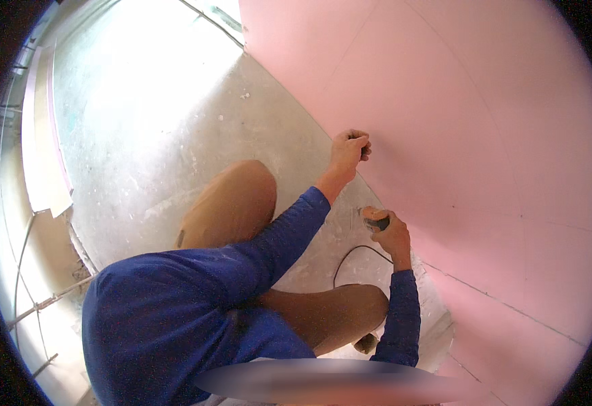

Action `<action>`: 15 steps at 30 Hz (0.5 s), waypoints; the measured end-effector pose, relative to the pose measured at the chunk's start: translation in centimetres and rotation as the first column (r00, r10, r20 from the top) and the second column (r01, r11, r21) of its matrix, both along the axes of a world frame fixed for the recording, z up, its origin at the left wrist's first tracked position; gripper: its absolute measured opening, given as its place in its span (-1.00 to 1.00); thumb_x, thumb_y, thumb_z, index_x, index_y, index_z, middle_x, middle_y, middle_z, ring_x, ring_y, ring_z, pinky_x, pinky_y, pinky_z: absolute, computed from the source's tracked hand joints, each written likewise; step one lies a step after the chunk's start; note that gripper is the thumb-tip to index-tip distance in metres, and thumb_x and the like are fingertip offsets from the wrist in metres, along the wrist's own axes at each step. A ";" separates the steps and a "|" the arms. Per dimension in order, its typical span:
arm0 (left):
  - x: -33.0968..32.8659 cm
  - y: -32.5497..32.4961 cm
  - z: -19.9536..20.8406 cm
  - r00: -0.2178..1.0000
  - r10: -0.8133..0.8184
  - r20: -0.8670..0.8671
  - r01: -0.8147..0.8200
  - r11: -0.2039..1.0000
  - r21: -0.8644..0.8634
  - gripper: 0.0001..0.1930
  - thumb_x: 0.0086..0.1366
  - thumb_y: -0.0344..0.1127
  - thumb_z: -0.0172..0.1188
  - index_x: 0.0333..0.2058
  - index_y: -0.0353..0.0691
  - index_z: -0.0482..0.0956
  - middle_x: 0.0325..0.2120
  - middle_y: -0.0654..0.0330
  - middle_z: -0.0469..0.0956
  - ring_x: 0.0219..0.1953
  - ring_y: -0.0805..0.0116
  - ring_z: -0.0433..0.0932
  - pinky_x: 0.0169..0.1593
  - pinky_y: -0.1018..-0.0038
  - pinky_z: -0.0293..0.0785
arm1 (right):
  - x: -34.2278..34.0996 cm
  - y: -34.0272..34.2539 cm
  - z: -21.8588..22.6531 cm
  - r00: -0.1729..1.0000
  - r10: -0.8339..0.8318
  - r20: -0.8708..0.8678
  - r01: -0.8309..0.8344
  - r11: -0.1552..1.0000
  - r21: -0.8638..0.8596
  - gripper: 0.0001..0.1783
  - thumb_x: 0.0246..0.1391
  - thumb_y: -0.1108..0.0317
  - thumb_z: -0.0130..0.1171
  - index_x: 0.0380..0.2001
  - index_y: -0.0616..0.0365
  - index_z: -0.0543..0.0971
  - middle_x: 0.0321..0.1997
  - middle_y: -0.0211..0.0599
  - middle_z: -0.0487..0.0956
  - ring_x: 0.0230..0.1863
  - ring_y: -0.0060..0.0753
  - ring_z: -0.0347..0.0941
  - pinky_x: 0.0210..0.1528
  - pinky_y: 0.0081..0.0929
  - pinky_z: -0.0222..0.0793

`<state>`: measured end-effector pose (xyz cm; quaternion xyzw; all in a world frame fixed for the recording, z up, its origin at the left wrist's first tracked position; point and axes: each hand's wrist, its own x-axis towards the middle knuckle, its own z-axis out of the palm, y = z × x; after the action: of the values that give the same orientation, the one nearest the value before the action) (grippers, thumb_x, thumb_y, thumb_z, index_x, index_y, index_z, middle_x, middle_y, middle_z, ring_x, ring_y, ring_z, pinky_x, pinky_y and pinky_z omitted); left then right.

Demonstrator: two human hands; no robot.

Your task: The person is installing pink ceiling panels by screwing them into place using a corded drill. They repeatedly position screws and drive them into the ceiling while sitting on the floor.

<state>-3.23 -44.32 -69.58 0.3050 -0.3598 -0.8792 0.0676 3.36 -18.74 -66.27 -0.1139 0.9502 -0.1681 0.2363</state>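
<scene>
My left hand (352, 154) is raised beside the pink wall board (458, 115), near its lower edge. Its fingers are curled together, and what they hold, if anything, is hidden. Lower and to the right, my right hand (394, 238) is closed around an orange-and-black tool (375, 218). The tool is small in view and partly covered by my fingers, so its exact kind is unclear. Both forearms are in blue sleeves.
A grey, dusty concrete floor (235, 128) lies under my bent knees, with bright light across its far left. A black cord (340, 260) curves over it beside my right knee. Long pale board strips (42, 135) and thin rods (45, 303) stand at the left.
</scene>
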 end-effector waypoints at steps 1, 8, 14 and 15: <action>-0.3 -0.5 1.0 0.999 0.008 -0.033 -0.009 0.999 -0.031 -0.84 0.44 -0.37 0.26 -0.13 -0.35 0.66 -0.40 0.16 0.66 -0.43 0.33 0.65 -0.41 0.40 0.57 | 0.1 -0.1 0.2 1.000 -0.007 0.005 0.007 1.000 -0.013 -0.42 -0.19 0.37 0.52 0.02 -0.02 0.63 -0.02 0.04 0.75 0.06 0.21 0.68 0.09 0.04 0.59; -1.8 -5.5 6.0 0.981 -0.173 -0.085 0.157 0.973 -0.170 -0.80 0.48 -0.28 0.29 -0.12 -0.33 0.70 -0.41 0.18 0.69 -0.47 0.40 0.65 -0.44 0.48 0.55 | 1.8 2.9 -1.3 0.968 -0.231 0.100 0.247 0.947 -0.206 -0.42 -0.16 0.39 0.52 0.04 0.08 0.64 0.06 0.04 0.75 0.14 0.17 0.67 0.17 -0.08 0.60; -3.7 -9.9 9.2 0.906 -0.410 -0.106 0.344 0.858 -0.381 -0.79 0.47 -0.27 0.29 -0.23 -0.34 0.69 -0.46 0.18 0.65 -0.48 0.41 0.62 -0.43 0.46 0.52 | 2.3 3.9 -2.6 0.972 -0.237 -0.001 0.232 0.953 -0.195 -0.28 -0.31 0.46 0.52 0.09 0.15 0.64 0.04 -0.02 0.75 0.13 0.00 0.70 0.17 -0.18 0.58; -4.2 -10.9 9.7 0.889 -0.448 -0.095 0.376 0.832 -0.408 -0.78 0.47 -0.26 0.30 -0.24 -0.34 0.69 -0.46 0.18 0.65 -0.48 0.41 0.62 -0.43 0.46 0.52 | 2.5 3.6 -2.6 0.970 -0.242 0.007 0.241 0.959 -0.152 -0.26 -0.29 0.45 0.52 0.12 0.12 0.63 0.05 -0.01 0.75 0.14 0.04 0.69 0.18 -0.16 0.58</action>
<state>-7.42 -55.23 -59.92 0.1175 -0.5719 -0.8112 -0.0332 5.84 -15.11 -68.86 -0.0158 0.9428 -0.2669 0.1990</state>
